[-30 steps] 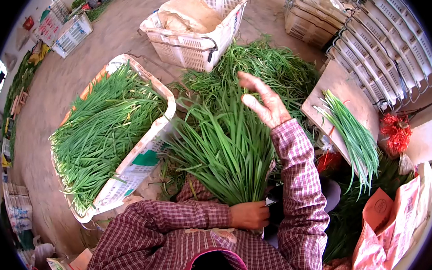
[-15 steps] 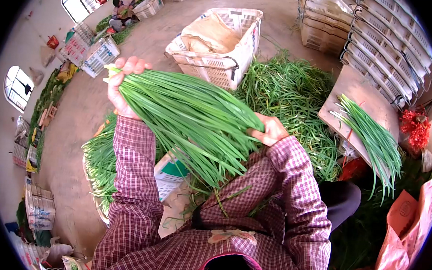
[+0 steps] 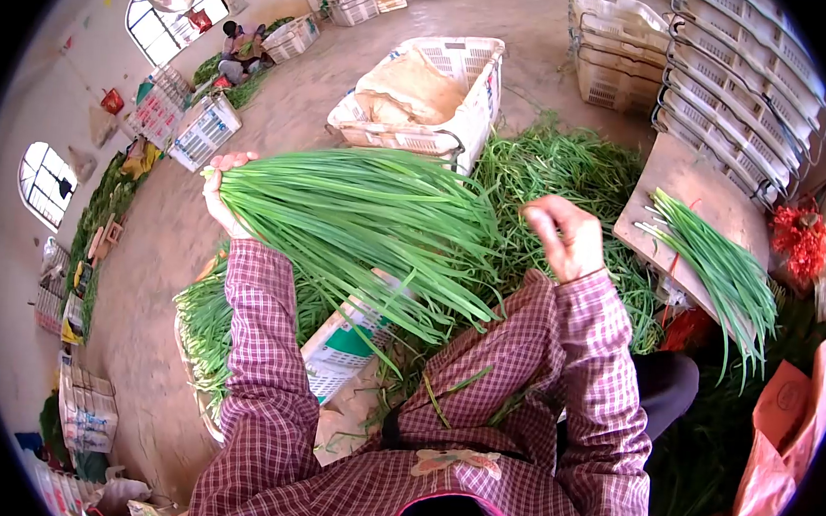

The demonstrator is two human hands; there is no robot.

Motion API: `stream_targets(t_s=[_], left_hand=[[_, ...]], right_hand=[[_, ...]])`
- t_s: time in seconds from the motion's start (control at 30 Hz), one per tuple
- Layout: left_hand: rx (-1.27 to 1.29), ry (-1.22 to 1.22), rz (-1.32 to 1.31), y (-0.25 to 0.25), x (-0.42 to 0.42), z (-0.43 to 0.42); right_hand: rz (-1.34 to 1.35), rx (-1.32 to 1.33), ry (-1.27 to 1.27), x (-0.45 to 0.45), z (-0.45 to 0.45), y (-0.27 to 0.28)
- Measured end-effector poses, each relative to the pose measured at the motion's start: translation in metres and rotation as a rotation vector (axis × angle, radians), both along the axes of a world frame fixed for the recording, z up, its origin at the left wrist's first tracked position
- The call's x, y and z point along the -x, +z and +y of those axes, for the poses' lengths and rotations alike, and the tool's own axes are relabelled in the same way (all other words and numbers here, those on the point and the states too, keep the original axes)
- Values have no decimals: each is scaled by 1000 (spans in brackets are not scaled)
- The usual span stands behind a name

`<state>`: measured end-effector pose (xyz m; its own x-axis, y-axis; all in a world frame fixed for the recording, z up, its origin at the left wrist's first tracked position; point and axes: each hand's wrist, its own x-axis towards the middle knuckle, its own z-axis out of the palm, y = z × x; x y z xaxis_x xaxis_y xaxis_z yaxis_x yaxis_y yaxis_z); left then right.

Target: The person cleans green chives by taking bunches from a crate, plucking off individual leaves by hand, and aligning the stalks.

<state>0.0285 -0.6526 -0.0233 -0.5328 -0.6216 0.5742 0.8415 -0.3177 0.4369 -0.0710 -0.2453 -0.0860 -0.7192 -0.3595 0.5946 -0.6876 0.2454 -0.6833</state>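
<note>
My left hand [image 3: 225,199] is closed round the pale stem end of a big bunch of green chives [image 3: 358,226]. The long leaves fan out to the right above my lap, with loose tips hanging down. My right hand [image 3: 568,237] is apart from the bunch, to the right of its leaf tips. Its fingers are curled with the thumb against them; what they hold, if anything, cannot be made out. Below the bunch, more chives lie in a basket [image 3: 207,340] by my left arm. A few cut blades [image 3: 467,380] rest on my checked trouser leg.
A heap of loose greens [image 3: 560,177] lies ahead, beside a white crate [image 3: 397,139] with a sack inside. On the right, a tied chive bunch [image 3: 711,248] rests on a board [image 3: 668,184], near stacked crates [image 3: 740,84]. Another person [image 3: 241,49] sits far back left.
My right hand has let go of the leaf end and moved right, away from the bunch. The leaves now spread more loosely. My left hand keeps its hold at the stems.
</note>
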Motion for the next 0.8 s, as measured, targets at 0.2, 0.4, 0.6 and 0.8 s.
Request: stream_targets(t_s=[0.2, 0.4, 0.6, 0.8], left_hand=[[29, -256, 178, -8, 7, -3], [-4, -305, 119, -15, 7, -14], [-48, -574, 328, -9, 6, 2], [-83, -726, 391, -6, 3, 3]], right_hand=[[395, -257, 28, -66, -78, 5], [211, -302, 271, -136, -74, -22], [195, -309, 321, -123, -28, -3], [113, -67, 342, -103, 12, 24]])
